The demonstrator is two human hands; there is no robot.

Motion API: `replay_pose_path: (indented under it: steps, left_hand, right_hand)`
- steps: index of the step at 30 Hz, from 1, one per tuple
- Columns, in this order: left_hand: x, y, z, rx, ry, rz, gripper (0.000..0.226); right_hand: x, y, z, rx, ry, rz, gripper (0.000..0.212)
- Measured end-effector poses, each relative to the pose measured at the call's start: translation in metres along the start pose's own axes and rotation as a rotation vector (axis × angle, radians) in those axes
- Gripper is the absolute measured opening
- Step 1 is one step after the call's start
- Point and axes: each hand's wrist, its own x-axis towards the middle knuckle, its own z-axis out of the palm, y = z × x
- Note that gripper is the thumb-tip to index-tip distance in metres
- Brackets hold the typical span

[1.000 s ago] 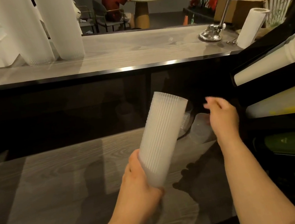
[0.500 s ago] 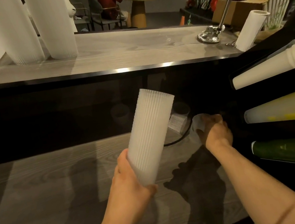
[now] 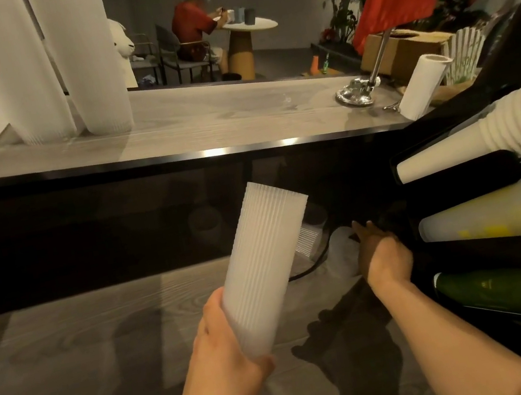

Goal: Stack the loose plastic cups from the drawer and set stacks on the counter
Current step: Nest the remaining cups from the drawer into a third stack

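1. Cups nested into one long ribbed stack (image 3: 266, 269) sit in my left hand (image 3: 224, 346), which grips the stack at its lower end and tilts its top up and to the right, over the grey wood floor of the open drawer (image 3: 70, 352).
2. My right hand (image 3: 382, 254) reaches into the dark back corner of the drawer, fingers curled against one loose clear cup (image 3: 343, 252); the shadow and blur there keep me from telling whether the fingers close round it or only touch it.
3. A second ribbed shape (image 3: 308, 241) shows just behind the held stack, mostly hidden by it, and I cannot make out what it is; a dark cable (image 3: 316, 262) curves past it.
4. Two tall white stacks (image 3: 55, 69) stand on the tabletop (image 3: 220, 117) at upper left, their tops cut off by the frame edge.
5. Four sleeves of cups lie on their sides in the black rack (image 3: 471, 254) at right: one white (image 3: 484, 133), one pale with yellow marks (image 3: 498, 211), one dark green (image 3: 488, 293), and a fourth barely visible at the bottom corner; all are cut off by the right edge.
6. One paper towel roll (image 3: 421, 89) and one chrome stand base (image 3: 355, 93) rest at the far right of the tabletop.
7. One person in red (image 3: 191, 28) sits at a round table in the background.
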Motion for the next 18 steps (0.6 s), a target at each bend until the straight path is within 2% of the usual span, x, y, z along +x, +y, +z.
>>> replay_pose_path:
  steps: [3, 7, 10, 14, 16, 18]
  left_hand:
    - [0.001, 0.002, 0.0, 0.006, 0.009, 0.011, 0.108]
    - [0.001, 0.005, 0.0, 0.009, 0.007, 0.009, 0.111]
    - [0.002, 0.006, -0.001, 0.009, 0.002, -0.002, 0.113]
    - [0.003, 0.006, -0.002, 0.003, -0.003, -0.019, 0.112]
    - [0.004, 0.004, -0.002, 0.01, -0.007, -0.036, 0.111]
    - [0.005, 0.004, -0.002, 0.015, -0.019, -0.038, 0.107]
  right_hand:
    - [0.003, -0.003, -0.009, -0.097, -0.006, -0.022, 0.059]
    - [0.002, -0.01, -0.009, -0.071, 0.049, -0.049, 0.04]
    - [0.003, -0.011, -0.009, -0.106, 0.064, -0.101, 0.034]
    - [0.008, -0.008, -0.019, 0.076, 0.108, -0.003, 0.031]
    - [0.009, -0.004, -0.023, 0.222, 0.176, -0.029, 0.03]
    - [0.011, -0.001, -0.035, 0.172, 0.291, -0.082, 0.032]
